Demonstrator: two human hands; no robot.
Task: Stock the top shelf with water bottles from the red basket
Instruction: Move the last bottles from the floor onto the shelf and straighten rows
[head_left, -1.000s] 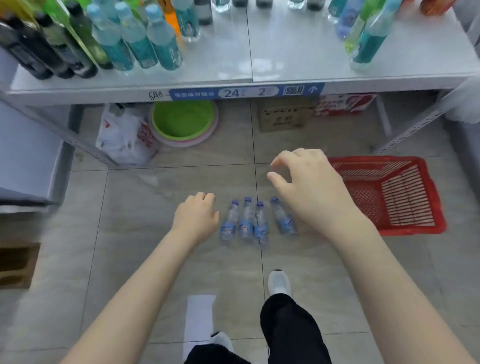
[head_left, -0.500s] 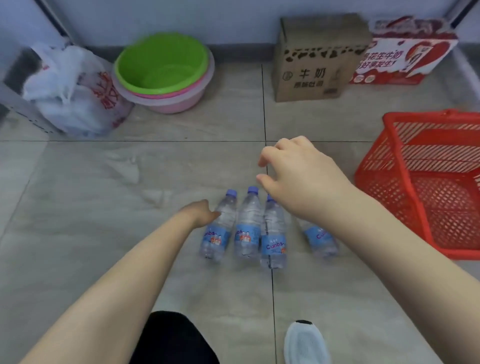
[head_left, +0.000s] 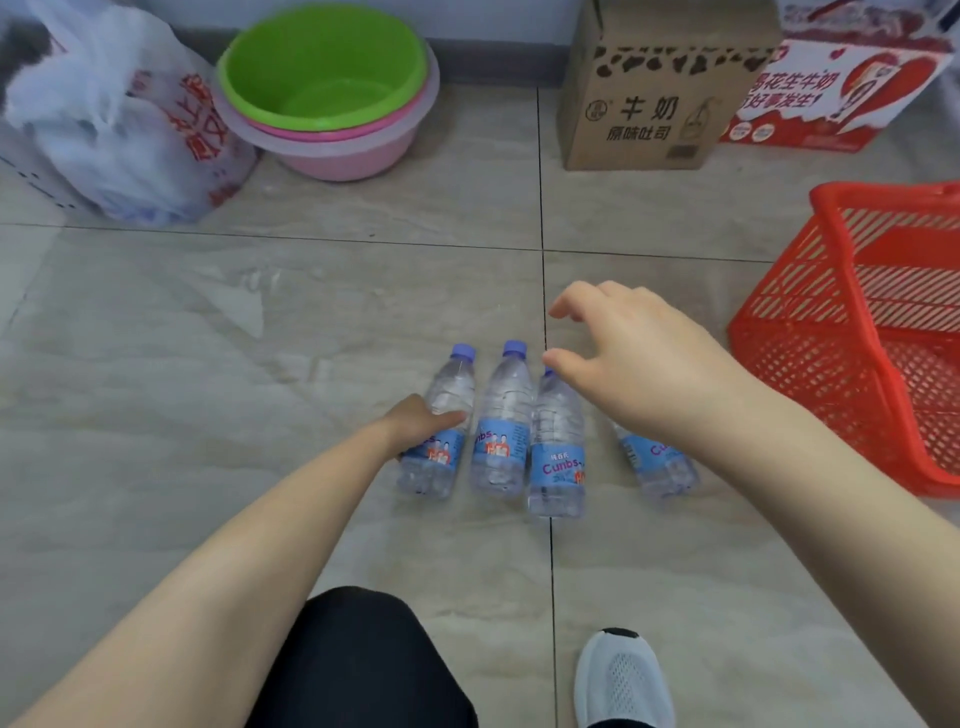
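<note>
On the tiled floor (head_left: 208, 364), the red basket (head_left: 852, 332) is sitting tilted at the right edge of view, cut off by the frame, well apart from the left hand (head_left: 415, 423) and near the right forearm (head_left: 779, 467). Left of it, four water bottles (head_left: 501, 452) are lying in a row, caps pointing away from the person. The leftmost bottle (head_left: 452, 384), second bottle (head_left: 506, 400) and third bottle (head_left: 556, 467) are lying close side by side. The fourth bottle (head_left: 654, 462) is lying apart to the right, partly hidden under that forearm. The left hand is gripping the leftmost bottle just above its label, thumb lying across it. The right hand (head_left: 639, 364) is hovering over the third bottle's cap, fingers loosely curled and holding nothing. Open floor is running from the caps toward the back wall, where things are standing in a line: one white bag (head_left: 104, 130), one stack of basins (head_left: 322, 67), one brown carton (head_left: 649, 104) and one red-and-white carton (head_left: 831, 93). Count: four bottles, one basket, two hands.
</note>
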